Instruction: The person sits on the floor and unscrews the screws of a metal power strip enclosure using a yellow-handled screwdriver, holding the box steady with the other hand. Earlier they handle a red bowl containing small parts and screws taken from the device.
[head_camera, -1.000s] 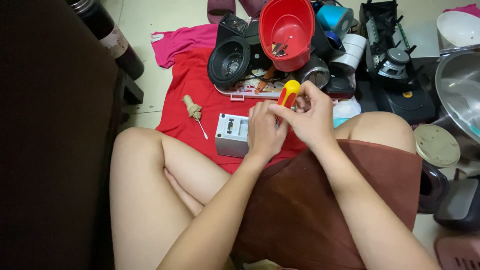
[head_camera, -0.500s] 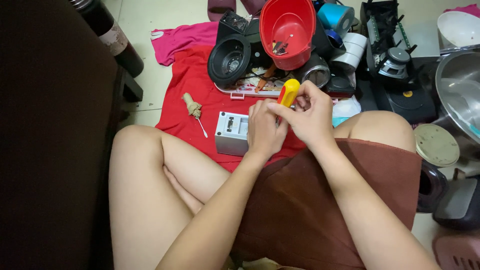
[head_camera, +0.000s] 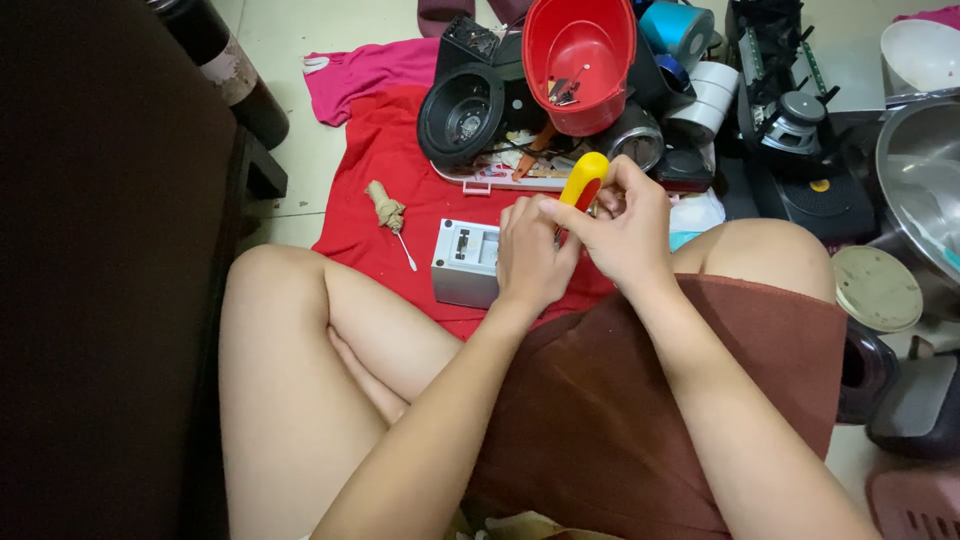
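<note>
My right hand (head_camera: 625, 228) grips a screwdriver with a yellow and red handle (head_camera: 582, 183), its shaft pointing down and hidden behind my fingers. My left hand (head_camera: 530, 255) rests on a small grey-white box (head_camera: 462, 262) that stands on a red cloth (head_camera: 385, 195), and holds it steady at its right end. The two hands touch each other above the box. What the screwdriver tip meets is hidden by my left hand.
A cotton swab and a crumpled brown scrap (head_camera: 388, 210) lie left of the box. Behind are a black round speaker part (head_camera: 460, 115), a red bowl (head_camera: 578, 60), tape rolls (head_camera: 700, 90), a metal pot (head_camera: 920, 185) and a round lid (head_camera: 877, 288). Dark furniture (head_camera: 110, 250) stands at left.
</note>
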